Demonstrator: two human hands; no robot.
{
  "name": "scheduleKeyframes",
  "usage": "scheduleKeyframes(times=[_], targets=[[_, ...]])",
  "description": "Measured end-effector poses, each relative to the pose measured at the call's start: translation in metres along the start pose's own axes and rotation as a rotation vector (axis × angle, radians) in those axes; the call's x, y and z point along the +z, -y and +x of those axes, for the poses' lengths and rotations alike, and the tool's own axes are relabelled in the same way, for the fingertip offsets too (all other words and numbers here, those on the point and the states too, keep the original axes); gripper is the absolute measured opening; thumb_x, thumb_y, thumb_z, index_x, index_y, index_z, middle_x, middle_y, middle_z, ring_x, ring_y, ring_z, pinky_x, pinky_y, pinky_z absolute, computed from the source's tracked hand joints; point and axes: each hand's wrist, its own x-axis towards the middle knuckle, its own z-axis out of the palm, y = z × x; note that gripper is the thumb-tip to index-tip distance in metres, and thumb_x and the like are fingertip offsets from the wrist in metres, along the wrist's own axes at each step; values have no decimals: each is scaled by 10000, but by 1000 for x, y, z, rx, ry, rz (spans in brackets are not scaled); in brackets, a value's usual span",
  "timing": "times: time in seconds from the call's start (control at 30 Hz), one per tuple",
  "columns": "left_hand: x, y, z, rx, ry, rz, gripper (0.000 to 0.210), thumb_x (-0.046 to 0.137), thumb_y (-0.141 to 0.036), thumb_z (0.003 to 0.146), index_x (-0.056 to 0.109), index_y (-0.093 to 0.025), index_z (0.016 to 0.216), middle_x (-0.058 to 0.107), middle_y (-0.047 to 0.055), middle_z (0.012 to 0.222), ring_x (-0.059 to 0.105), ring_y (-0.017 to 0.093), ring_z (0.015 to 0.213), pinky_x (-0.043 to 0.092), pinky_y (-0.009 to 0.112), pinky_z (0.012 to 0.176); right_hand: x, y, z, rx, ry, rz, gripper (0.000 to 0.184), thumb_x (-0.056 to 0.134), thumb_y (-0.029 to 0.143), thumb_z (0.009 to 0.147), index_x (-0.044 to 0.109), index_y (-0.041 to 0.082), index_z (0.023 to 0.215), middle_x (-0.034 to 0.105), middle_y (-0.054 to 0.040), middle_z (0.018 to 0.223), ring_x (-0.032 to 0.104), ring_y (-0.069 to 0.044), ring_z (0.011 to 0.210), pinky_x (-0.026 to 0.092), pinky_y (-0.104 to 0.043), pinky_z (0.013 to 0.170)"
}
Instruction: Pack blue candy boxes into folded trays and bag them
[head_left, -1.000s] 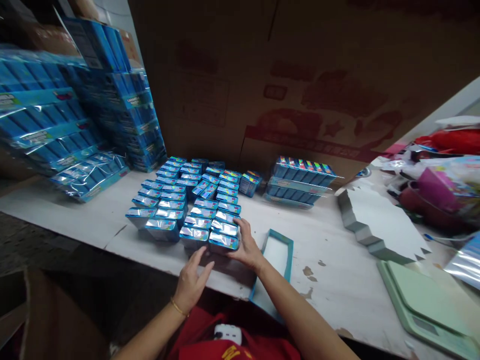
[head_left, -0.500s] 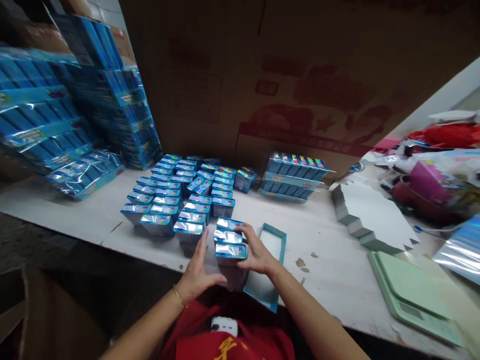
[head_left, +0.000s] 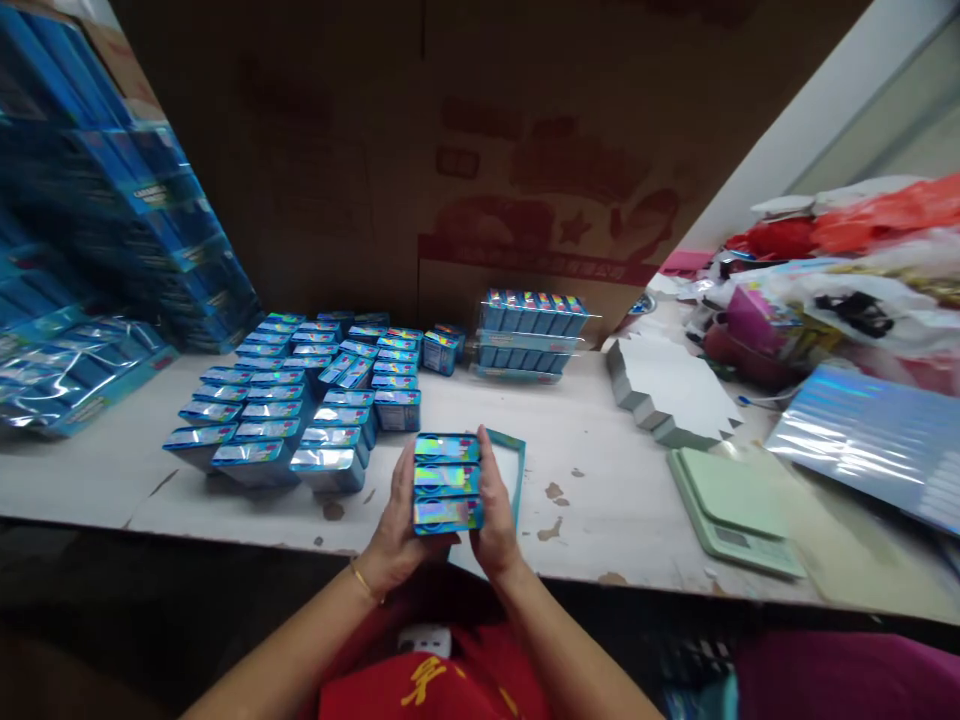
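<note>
Three small blue boxes [head_left: 448, 482] with shiny, colourful tops are pressed together in a row between my two hands. My left hand [head_left: 397, 525] grips their left side, and my right hand [head_left: 495, 505] closes on their right side. Partly hidden behind my right hand lies a shallow blue tray with a white inside [head_left: 511, 450], at the table's front edge. To the left, rows of similar blue boxes [head_left: 270, 410] stand upright on the table.
A clear-wrapped pack of blue boxes [head_left: 531, 335] stands against a large cardboard carton [head_left: 360, 180]. Wrapped stacks [head_left: 150, 200] rise at the left. On the right are white card sheets [head_left: 671, 390], a pale green scale [head_left: 735, 510], shiny sheets [head_left: 870, 440] and plastic bags [head_left: 862, 270].
My left hand has come against the three boxes, so both hands now grip them. The boxes have been lifted and tilted, their tops facing me. The view has swung to the right.
</note>
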Motion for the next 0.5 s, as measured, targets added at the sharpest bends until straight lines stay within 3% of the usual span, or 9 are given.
scheduleKeyframes(times=[0.13, 0.23, 0.33, 0.5], targets=[[36, -17, 37, 191, 81, 8, 1144, 719, -446, 533, -48, -248, 1359, 67, 121, 1433, 146, 321, 1292, 215, 488, 1044, -39, 15, 4, 16, -184, 172, 575, 104, 463, 863, 5, 231, 1380, 339, -39, 1349, 424, -218, 1157, 380, -420, 916], [62, -13, 59, 293, 139, -9, 1113, 711, -438, 550, -17, -223, 1365, 83, 124, 1433, 119, 305, 1300, 185, 479, 1057, -58, 4, 13, 43, -304, 280, 577, 111, 481, 859, 42, 240, 1379, 380, -52, 1323, 452, -215, 1133, 402, -422, 888], [76, 0, 69, 269, 187, -25, 1067, 694, -428, 579, 2, -227, 1365, 108, 119, 1430, 118, 291, 1303, 185, 480, 1055, -68, -16, 22, 89, -376, 368, 580, 178, 496, 853, 131, 240, 1370, 428, -56, 1286, 470, -206, 1114, 397, -418, 895], [84, 14, 73, 227, 245, -91, 1029, 704, -396, 591, 55, -209, 1367, 127, 138, 1420, 126, 298, 1300, 167, 478, 1057, -75, -40, 27, 138, -458, 497, 583, 405, 439, 813, 241, 235, 1334, 480, -45, 1238, 497, -191, 1077, 374, -416, 920]])
